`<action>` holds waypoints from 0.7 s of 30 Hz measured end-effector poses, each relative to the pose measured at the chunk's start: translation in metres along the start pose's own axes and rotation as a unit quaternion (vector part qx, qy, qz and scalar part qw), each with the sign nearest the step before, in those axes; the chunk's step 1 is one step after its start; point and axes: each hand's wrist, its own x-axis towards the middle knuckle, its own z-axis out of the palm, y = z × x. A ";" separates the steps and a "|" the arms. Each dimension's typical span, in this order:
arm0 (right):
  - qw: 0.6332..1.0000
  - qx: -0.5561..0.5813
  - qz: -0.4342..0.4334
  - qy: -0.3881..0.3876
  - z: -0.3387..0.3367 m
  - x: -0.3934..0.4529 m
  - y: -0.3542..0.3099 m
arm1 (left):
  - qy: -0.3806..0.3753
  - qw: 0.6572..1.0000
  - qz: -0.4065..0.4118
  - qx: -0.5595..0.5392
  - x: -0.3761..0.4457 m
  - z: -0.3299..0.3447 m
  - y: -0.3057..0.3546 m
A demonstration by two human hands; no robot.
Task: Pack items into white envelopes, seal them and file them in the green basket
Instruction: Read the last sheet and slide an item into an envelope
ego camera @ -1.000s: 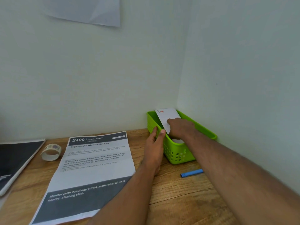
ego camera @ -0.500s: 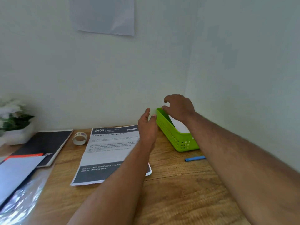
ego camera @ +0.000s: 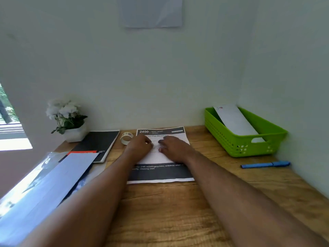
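The green basket [ego camera: 249, 147] stands at the desk's back right corner, and one white envelope [ego camera: 235, 122] lies slanted in it with a small red mark near its top. Both hands are over the printed sheet [ego camera: 160, 174] in the middle of the desk, far from the basket. My left hand [ego camera: 139, 146] and my right hand [ego camera: 175, 148] rest on the sheet side by side, their fingers loosely curled and nearly touching. Neither hand holds anything that I can see. At the left edge lies a pale white sheet or envelope [ego camera: 44, 186] on a shiny plastic sleeve.
A roll of tape [ego camera: 126, 138] sits just left of the sheet's top. A blue pen [ego camera: 265, 164] lies in front of the basket. A black notebook [ego camera: 99, 143] and a white flower pot [ego camera: 71, 125] are at the back left. Walls close the back and right.
My right hand let go of the envelope in the basket and both hands drew back left onto the printed sheet. The view swung left and now shows the flowers.
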 end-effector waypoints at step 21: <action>0.985 0.173 -0.001 0.015 -0.002 0.005 0.029 | 0.055 0.995 -0.078 -0.004 0.030 0.001 -0.026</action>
